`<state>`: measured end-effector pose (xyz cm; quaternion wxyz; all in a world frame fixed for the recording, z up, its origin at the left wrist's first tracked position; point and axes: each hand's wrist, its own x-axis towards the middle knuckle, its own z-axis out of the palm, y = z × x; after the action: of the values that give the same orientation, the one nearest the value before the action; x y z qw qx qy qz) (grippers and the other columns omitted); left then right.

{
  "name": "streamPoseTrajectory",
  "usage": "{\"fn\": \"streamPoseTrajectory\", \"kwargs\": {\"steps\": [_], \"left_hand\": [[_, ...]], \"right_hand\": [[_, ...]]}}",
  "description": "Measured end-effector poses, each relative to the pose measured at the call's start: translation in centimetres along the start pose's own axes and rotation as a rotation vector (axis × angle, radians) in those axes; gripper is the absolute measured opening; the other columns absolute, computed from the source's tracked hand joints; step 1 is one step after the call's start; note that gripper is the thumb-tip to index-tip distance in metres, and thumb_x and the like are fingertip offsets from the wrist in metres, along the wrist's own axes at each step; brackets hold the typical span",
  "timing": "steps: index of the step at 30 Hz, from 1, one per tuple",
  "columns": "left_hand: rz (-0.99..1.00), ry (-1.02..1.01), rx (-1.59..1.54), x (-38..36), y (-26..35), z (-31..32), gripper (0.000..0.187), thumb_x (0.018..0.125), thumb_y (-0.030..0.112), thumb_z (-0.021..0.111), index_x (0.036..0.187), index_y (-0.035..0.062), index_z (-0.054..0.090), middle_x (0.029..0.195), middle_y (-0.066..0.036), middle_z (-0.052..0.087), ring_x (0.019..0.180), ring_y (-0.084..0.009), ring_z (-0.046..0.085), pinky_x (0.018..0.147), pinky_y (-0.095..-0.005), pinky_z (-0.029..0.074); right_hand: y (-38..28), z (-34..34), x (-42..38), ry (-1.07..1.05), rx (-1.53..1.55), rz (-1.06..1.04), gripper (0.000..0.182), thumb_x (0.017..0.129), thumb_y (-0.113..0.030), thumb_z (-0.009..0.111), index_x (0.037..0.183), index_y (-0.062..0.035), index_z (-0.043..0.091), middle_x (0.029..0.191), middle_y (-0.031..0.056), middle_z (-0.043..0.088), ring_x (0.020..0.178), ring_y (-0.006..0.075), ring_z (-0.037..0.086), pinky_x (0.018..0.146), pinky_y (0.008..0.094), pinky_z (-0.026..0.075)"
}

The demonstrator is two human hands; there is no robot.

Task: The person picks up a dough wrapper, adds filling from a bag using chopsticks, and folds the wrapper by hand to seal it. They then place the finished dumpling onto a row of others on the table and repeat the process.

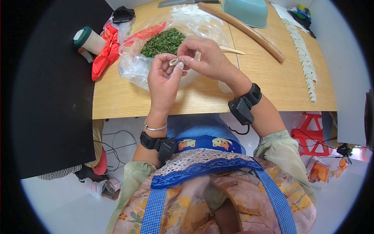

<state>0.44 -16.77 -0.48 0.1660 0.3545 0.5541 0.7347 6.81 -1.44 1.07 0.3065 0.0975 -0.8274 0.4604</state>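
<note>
A small dumpling (174,62) of pale dough is between both hands, over the near side of a plastic-wrapped container. My left hand (163,78) holds it in closed fingers. From the other side, my right hand (204,58) pinches its edge between thumb and fingertips. Just beyond the hands lies chopped green filling (163,43) inside clear plastic (134,70). A pair of chopsticks (233,50) sticks out behind my right hand. Partly hidden under my right wrist is a round pale wrapper (223,87) on the table.
Overlapping dumplings (302,52) form a long strip at the right of the wooden table (269,85). A rolling pin (245,31) lies diagonally near a light-blue bowl (246,11). A knife (175,3) rests at the back. At left are a green-lidded cup (90,41) and a red bag (107,54).
</note>
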Motion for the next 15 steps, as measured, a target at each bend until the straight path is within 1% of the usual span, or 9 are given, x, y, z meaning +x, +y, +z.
{"fn": "streamPoseTrajectory", "kwargs": {"steps": [2,4,6,7,9,10,12,13,15], "left_hand": [[-0.012,0.012,-0.009,-0.02,0.09,-0.03,0.017,0.092,-0.005,0.054,0.108,-0.0003,0.048,0.100,-0.009,0.061,0.088,-0.0153,0.066,0.073,-0.0247,0.055],[0.022,0.037,0.022,0.03,0.01,-0.24,0.014,0.092,-0.003,0.055,0.106,-0.0015,0.052,0.099,-0.008,0.062,0.087,-0.0140,0.065,0.072,-0.0242,0.054],[0.028,0.060,0.025,-0.09,0.23,-0.15,0.012,0.092,-0.002,0.056,0.103,-0.0015,0.054,0.099,-0.007,0.062,0.086,-0.0130,0.065,0.071,-0.0238,0.054],[0.034,0.083,0.028,-0.15,0.35,-0.11,0.010,0.092,-0.002,0.058,0.101,-0.0014,0.056,0.098,-0.006,0.063,0.084,-0.0120,0.064,0.070,-0.0234,0.054],[0.050,0.105,0.046,-0.21,0.46,-0.19,0.008,0.091,-0.002,0.059,0.099,-0.0010,0.058,0.097,-0.005,0.062,0.082,-0.0110,0.063,0.069,-0.0230,0.053],[0.065,0.127,0.065,-0.27,0.51,-0.22,0.007,0.091,-0.001,0.060,0.098,-0.0005,0.059,0.096,-0.004,0.062,0.081,-0.0100,0.062,0.069,-0.0225,0.052],[0.074,0.136,0.100,-0.45,0.82,-0.20,0.007,0.091,-0.002,0.060,0.098,0.0000,0.059,0.095,-0.003,0.061,0.081,-0.0094,0.062,0.067,-0.0219,0.051],[0.082,0.145,0.134,-0.49,0.93,-0.17,0.007,0.090,-0.002,0.060,0.097,0.0005,0.060,0.093,-0.002,0.060,0.080,-0.0087,0.061,0.066,-0.0212,0.050],[0.101,0.146,0.137,-0.44,0.96,-0.13,0.008,0.089,-0.001,0.061,0.096,0.0010,0.059,0.092,-0.002,0.059,0.079,-0.0080,0.060,0.065,-0.0205,0.048]], "right_hand": [[-0.01,-0.16,-0.02,-0.007,0.006,0.019,0.012,0.081,-0.011,0.069,0.089,-0.0037,0.064,0.080,0.0044,0.060,0.071,0.0134,0.058,0.066,0.0271,0.047],[-0.06,-0.22,0.00,-0.014,0.012,0.037,0.012,0.082,-0.011,0.069,0.089,-0.0038,0.064,0.082,0.0042,0.061,0.072,0.0129,0.058,0.067,0.0269,0.047],[-0.18,-0.19,0.08,-0.009,0.093,0.026,0.018,0.083,-0.012,0.069,0.096,-0.0032,0.062,0.087,0.0032,0.063,0.077,0.0120,0.060,0.071,0.0266,0.049],[-0.26,-0.12,0.08,-0.008,0.093,0.026,0.018,0.083,-0.012,0.069,0.096,-0.0032,0.062,0.087,0.0032,0.063,0.077,0.0120,0.060,0.071,0.0266,0.049],[-0.40,0.05,0.02,0.011,0.184,0.046,0.025,0.084,-0.014,0.070,0.105,-0.0025,0.059,0.092,0.0021,0.064,0.083,0.0113,0.060,0.075,0.0270,0.049],[-0.39,0.08,0.05,0.011,0.184,0.046,0.025,0.084,-0.014,0.070,0.105,-0.0025,0.059,0.092,0.0021,0.064,0.083,0.0113,0.060,0.075,0.0270,0.049],[0.04,0.18,-0.04,-0.175,0.279,0.146,0.028,0.088,-0.014,0.067,0.110,-0.0022,0.057,0.094,0.0026,0.064,0.084,0.0108,0.061,0.073,0.0252,0.050],[0.24,0.17,-0.13,-0.174,0.279,0.146,0.028,0.088,-0.014,0.067,0.110,-0.0022,0.057,0.094,0.0026,0.064,0.084,0.0108,0.061,0.073,0.0252,0.050],[0.28,0.05,-0.14,-0.246,0.619,0.283,0.021,0.091,-0.014,0.064,0.108,-0.0027,0.058,0.092,0.0023,0.064,0.080,0.0085,0.060,0.069,0.0222,0.050]]}}
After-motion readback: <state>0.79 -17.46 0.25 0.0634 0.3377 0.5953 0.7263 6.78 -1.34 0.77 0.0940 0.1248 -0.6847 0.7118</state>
